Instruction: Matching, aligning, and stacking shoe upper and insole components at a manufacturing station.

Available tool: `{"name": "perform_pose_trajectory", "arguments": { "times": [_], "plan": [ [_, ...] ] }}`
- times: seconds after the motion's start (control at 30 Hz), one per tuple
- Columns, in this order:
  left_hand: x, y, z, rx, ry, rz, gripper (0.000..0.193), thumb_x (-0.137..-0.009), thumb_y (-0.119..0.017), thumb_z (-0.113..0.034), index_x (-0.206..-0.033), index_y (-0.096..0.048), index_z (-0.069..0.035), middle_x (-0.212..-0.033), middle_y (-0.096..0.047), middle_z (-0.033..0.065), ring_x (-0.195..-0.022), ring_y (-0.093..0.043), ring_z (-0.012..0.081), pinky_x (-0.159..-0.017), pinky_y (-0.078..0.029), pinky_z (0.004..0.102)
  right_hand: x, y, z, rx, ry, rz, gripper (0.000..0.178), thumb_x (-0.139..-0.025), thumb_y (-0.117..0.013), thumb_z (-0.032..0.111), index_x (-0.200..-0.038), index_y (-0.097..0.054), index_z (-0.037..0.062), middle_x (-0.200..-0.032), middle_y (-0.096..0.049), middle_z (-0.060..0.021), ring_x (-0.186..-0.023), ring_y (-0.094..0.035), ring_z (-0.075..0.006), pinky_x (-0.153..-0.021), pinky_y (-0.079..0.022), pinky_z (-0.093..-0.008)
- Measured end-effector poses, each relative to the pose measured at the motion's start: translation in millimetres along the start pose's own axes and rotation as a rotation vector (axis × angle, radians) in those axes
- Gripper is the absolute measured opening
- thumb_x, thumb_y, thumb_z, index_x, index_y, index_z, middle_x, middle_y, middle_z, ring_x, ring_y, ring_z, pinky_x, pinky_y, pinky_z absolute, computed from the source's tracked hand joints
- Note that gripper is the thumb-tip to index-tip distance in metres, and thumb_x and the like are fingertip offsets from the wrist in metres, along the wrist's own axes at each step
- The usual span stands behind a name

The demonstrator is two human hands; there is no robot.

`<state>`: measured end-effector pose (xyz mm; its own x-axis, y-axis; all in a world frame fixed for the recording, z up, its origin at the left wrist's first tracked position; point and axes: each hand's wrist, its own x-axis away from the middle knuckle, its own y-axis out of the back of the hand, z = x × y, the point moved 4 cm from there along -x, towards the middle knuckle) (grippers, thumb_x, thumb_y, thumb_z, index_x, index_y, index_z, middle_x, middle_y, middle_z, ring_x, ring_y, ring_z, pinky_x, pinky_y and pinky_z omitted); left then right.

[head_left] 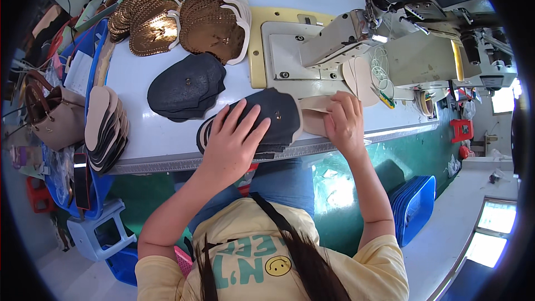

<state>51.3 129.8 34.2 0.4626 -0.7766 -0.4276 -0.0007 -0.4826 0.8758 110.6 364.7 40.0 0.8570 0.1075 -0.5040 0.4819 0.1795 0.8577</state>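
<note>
The left grip (231, 142), spread open, lies over the near black stack (283, 110), seemingly steadying it, while the right grip (344, 124) pinches a beige piece (314, 123).

- Two hands, left (231, 142) and right (346, 123), both in play!
- Gold piles (153, 36) (214, 33): that's two!
- Dark-topped piles (186, 86) (276, 111): two again!
- And here's one sewing machine (334, 36)!
- One handbag (66, 118).
- One phone (82, 184), just one.
- Pale blue stool (92, 226): a single one!
- Smiley (278, 266): one!
</note>
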Motion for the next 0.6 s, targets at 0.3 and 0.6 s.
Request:
{"name": "perform_pose_trajectory", "arguments": {
  "times": [0.3, 0.6],
  "plan": [
    [14.8, -5.3, 9.5, 0.113, 0.003, -0.051, 0.059, -0.07, -0.076, -0.036, -0.121, -0.06, -0.01, -0.136, -0.049, 0.0114, -0.128, -0.041, 0.0376, -0.105, -0.029, 0.0572, -0.5, 10.6, -10.5, 0.085, -0.285, 0.077, 0.023, -0.07, -0.076, 0.01, -0.081, -0.056, 0.0034, -0.085, -0.058, -0.0089, -0.081, -0.057, -0.0226, -0.073, -0.042, -0.0341],
    [60.9, -6.3, 2.3, 0.062, 0.088, -0.322, 0.045, -0.079, -0.068, -0.027, -0.12, -0.061, -0.01, -0.129, -0.052, 0.0142, -0.117, -0.048, 0.032, -0.094, -0.038, 0.0489, 18.9, 42.4, -50.5, -1.043, -0.678, -0.117, 0.015, -0.085, -0.06, -0.006, -0.099, -0.063, -0.0014, -0.09, -0.065, -0.0028, -0.081, -0.059, -0.0078, -0.073, -0.045, -0.0202]
  ]
}}
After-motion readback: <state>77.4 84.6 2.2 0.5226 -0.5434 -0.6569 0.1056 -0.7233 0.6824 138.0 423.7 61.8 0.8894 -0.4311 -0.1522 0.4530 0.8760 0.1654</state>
